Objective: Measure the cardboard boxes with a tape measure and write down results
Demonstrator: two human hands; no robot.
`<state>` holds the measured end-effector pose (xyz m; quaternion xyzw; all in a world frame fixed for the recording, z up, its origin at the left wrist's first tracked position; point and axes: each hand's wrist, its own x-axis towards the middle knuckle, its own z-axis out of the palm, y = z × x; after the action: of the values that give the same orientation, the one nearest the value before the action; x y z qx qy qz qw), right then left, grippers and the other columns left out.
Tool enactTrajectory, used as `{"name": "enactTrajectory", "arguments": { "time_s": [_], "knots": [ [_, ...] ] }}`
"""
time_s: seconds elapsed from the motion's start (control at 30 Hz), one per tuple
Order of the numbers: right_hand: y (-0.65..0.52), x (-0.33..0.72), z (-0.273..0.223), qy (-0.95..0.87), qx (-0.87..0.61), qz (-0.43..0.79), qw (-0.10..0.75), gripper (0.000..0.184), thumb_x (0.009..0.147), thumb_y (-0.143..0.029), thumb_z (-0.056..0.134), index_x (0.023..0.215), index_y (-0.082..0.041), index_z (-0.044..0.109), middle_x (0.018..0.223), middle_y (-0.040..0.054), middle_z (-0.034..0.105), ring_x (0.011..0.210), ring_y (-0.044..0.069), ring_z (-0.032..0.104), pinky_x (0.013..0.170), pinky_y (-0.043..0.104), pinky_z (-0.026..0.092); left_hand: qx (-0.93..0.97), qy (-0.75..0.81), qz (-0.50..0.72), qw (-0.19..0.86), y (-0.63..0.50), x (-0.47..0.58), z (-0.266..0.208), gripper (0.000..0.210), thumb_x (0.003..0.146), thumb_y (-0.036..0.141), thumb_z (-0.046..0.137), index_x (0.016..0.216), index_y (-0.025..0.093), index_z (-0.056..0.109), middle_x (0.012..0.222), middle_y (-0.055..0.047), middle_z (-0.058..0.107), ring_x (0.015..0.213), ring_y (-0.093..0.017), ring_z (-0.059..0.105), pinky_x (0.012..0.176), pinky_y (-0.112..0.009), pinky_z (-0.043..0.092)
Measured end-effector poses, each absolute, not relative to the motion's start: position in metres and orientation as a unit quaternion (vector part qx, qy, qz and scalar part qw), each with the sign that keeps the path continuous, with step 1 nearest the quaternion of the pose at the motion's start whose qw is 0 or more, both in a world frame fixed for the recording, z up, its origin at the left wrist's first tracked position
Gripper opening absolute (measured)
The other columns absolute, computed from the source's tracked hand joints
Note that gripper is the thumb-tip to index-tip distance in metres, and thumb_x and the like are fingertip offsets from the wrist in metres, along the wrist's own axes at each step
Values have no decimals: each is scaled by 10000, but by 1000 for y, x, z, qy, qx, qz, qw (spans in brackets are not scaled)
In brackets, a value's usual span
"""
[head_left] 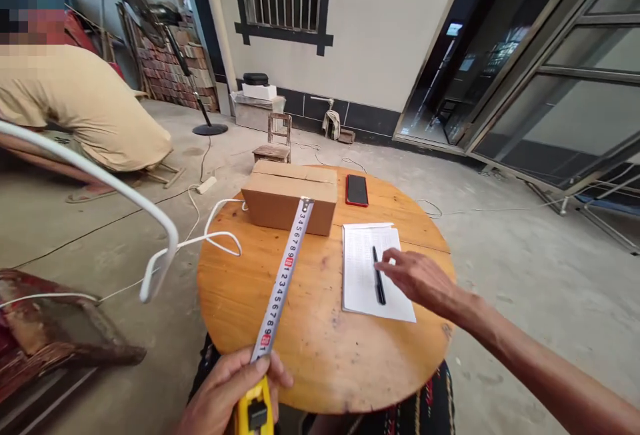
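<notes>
In the head view, my left hand [235, 382] is wrapped round a yellow tape measure [255, 408] near the front edge of the round wooden table [320, 368]. Its extended metal blade [280, 282] slants away from me, and the tip meets the near upper edge of a closed brown cardboard box [290, 202]. My right hand [413, 272] is over a white sheet of paper [357, 275] with faint printing, fingers partly curled and a gap between them. Its fingertips are at a black pen [380, 282] lying on the paper; whether they touch it I cannot tell.
A phone [357, 190] in a red case lies behind the paper. White cable [225, 238] loops onto the table's left side. A small wooden chair [275, 142] stands beyond the box. At left are a white curved bar [110, 188], a seated person [85, 102] and a standing fan [175, 52].
</notes>
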<state>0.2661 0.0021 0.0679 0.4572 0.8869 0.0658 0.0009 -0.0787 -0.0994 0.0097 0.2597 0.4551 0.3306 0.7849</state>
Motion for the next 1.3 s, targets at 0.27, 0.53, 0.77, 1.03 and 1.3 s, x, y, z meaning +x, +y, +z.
{"name": "enactTrajectory", "arguments": {
  "time_s": [0.27,0.53,0.77,1.03,1.3],
  "knots": [
    [-14,274,22,927,361,90,46,233,865,-52,451,1013,-170,587,1146,124,596,752,177,601,693,331,470,313,429,321,784,-66,-10,33,201,801,334,633,794,137,675,1012,-113,722,577,-110,572,577,-227,412],
    [-40,313,39,788,527,52,-315,126,896,-183,494,990,-190,578,814,40,683,660,147,626,638,272,482,339,417,297,789,-54,32,49,190,851,342,570,822,171,648,816,-85,744,823,-198,653,672,-253,419],
    [-91,347,67,619,581,-81,-523,241,930,-359,483,1022,-227,663,1025,74,633,881,194,613,622,276,490,410,407,274,769,-48,59,48,207,901,333,493,842,189,629,660,-89,723,1298,-244,447,801,-277,414],
    [-111,353,57,536,641,-199,-513,216,871,-395,590,846,-209,698,575,-1,622,522,130,566,502,238,481,352,493,266,750,-53,64,36,261,847,405,577,921,158,620,743,-91,745,807,-199,666,586,-227,405],
    [-85,314,35,503,558,-305,-585,227,896,-385,544,926,-198,669,703,42,675,658,188,651,615,313,545,342,485,318,739,-51,80,35,266,812,410,621,913,165,622,681,-42,724,589,-144,624,553,-213,424]
  ]
}}
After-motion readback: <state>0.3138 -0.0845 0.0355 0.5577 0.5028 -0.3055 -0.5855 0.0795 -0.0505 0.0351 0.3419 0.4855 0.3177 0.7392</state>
